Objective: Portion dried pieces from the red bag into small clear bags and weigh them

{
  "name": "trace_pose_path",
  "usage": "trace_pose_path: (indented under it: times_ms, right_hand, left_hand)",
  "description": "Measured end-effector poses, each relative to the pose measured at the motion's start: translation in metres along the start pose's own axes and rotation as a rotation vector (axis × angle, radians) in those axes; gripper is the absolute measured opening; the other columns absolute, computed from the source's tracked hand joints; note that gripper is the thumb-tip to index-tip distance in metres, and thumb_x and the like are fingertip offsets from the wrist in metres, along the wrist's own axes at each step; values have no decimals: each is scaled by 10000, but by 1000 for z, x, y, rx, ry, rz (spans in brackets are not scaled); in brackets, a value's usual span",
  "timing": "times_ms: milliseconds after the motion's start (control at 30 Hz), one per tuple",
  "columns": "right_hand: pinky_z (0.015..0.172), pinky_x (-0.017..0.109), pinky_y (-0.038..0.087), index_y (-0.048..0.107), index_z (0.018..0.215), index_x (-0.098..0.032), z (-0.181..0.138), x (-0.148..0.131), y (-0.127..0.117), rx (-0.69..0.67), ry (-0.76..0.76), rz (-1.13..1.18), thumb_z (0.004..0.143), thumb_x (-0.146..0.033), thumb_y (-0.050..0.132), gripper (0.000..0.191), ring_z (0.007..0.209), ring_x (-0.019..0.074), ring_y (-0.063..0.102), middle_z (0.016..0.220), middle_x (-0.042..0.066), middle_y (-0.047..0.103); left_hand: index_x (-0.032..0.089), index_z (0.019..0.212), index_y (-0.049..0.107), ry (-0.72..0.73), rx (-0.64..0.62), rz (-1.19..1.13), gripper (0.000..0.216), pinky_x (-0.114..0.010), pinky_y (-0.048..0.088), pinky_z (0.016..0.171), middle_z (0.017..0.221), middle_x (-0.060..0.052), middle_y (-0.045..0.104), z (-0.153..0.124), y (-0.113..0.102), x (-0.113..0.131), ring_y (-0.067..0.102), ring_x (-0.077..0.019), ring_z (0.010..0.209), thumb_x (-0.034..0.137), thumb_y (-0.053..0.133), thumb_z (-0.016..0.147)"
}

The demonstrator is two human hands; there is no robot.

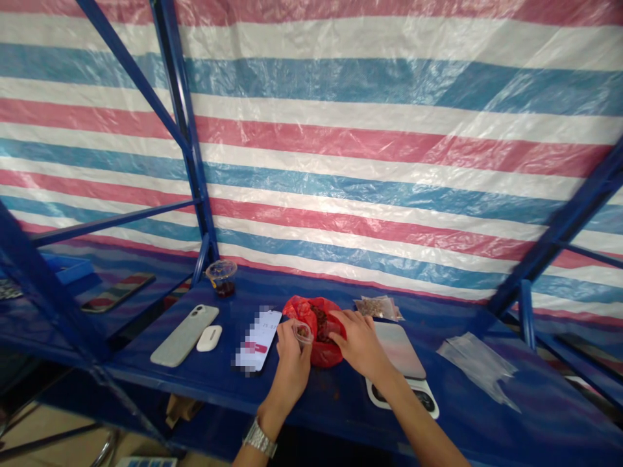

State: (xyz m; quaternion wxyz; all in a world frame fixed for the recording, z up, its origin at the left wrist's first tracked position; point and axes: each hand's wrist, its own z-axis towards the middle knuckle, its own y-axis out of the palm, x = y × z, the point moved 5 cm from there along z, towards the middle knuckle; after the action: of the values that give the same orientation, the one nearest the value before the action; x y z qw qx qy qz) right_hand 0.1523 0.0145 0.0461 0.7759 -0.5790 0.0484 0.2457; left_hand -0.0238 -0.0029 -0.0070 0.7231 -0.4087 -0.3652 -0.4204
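My left hand (292, 360) is closed on a small clear plastic bag (302, 333), held open beside a red plastic bag (316, 327) of dark brown bits. My right hand (360, 344) reaches into the red bag with its fingers curled; whatever they hold is hidden. Both hands rest over the blue shelf (219, 383). A silver watch is on my left wrist. A small digital scale (403, 370) lies right under my right forearm.
Left of the hands lie a phone with a lit screen (259, 340), a white phone face down (185, 334), a small white case (209, 338) and a clear cup (222, 277). Filled small bags (378, 307) and empty clear bags (479, 366) lie to the right. Blue rack posts stand on both sides.
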Motion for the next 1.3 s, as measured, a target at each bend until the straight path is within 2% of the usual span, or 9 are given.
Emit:
trace_pose_path:
  times_ms: [133, 333, 500, 600, 667, 767, 900, 1033, 1300]
  right_hand:
    - [1013, 414, 418, 655, 1267, -302, -16, -27, -13, 64, -129, 281, 998, -280, 587, 279, 1173, 265, 599, 1274, 71, 677]
    - [857, 348, 472, 689, 898, -253, -30, -39, -33, 112, -176, 328, 996, -208, 516, 204, 894, 222, 656, 952, 46, 719]
    - [731, 310, 479, 663, 894, -250, -42, -1, -53, 190, 14, 355, 967, -272, 528, 156, 791, 215, 668, 879, 33, 732]
    - [651, 299, 469, 662, 925, -248, -55, 41, -66, 277, 142, 364, 963, -368, 539, 175, 672, 202, 645, 778, 17, 719]
    - [628, 298, 463, 652, 889, -243, -61, 74, -71, 308, 197, 376, 941, -406, 547, 200, 653, 203, 640, 732, 13, 708]
    - [658, 315, 485, 657, 830, -233, -62, 117, -68, 230, 245, 389, 895, -418, 551, 223, 709, 220, 680, 762, 24, 742]
    - [775, 362, 515, 750, 946, -228, -60, 148, -60, 181, 270, 294, 891, -422, 570, 270, 814, 234, 698, 910, 46, 788]
    - [804, 372, 519, 761, 1094, -188, -70, 167, -57, 436, 300, 283, 944, -486, 544, 398, 889, 240, 676, 1072, 111, 773]
    - [718, 348, 488, 744, 1019, -165, -108, 190, -49, 841, 482, 369, 967, -536, 545, 424, 742, 208, 614, 948, 99, 746]
  left_hand:
    - [209, 1072, 515, 63, 56, -3, 215, -414, 469, 882, 1039, -69, 522, -2, -4, 13, 555, -245, 972, 151, 531, 865]
    - [206, 1261, 474, 139, -55, 66, 458, -483, 452, 974, 1167, -111, 559, -6, 13, 30, 557, -286, 1099, 98, 547, 821]
    - [236, 1414, 462, 194, -263, 151, 498, -531, 432, 1052, 1291, -131, 582, -17, 33, 43, 548, -314, 1216, 183, 544, 925]
    - [289, 1562, 334, 224, -328, 155, 769, -568, 410, 1097, 1398, -144, 531, -25, 38, 44, 507, -352, 1296, 303, 696, 884]
    - [323, 1595, 287, 226, -326, 172, 848, -589, 394, 1115, 1430, -143, 500, -28, 36, 39, 490, -361, 1322, 326, 728, 870]
    - [327, 1577, 332, 225, -245, 228, 722, -608, 387, 1122, 1403, -135, 497, -24, 25, 28, 500, -346, 1296, 364, 656, 933]
    - [286, 1535, 407, 220, -166, 318, 588, -630, 403, 1109, 1374, -140, 498, -11, 11, 11, 501, -348, 1269, 431, 558, 986]
    - [257, 1519, 437, 234, -152, 385, 548, -631, 430, 1098, 1339, -142, 503, -5, 5, -2, 509, -346, 1254, 454, 492, 1011]
    - [227, 1498, 431, 260, -105, 425, 506, -618, 445, 1108, 1329, -154, 466, -7, -1, -19, 492, -344, 1287, 428, 428, 1033]
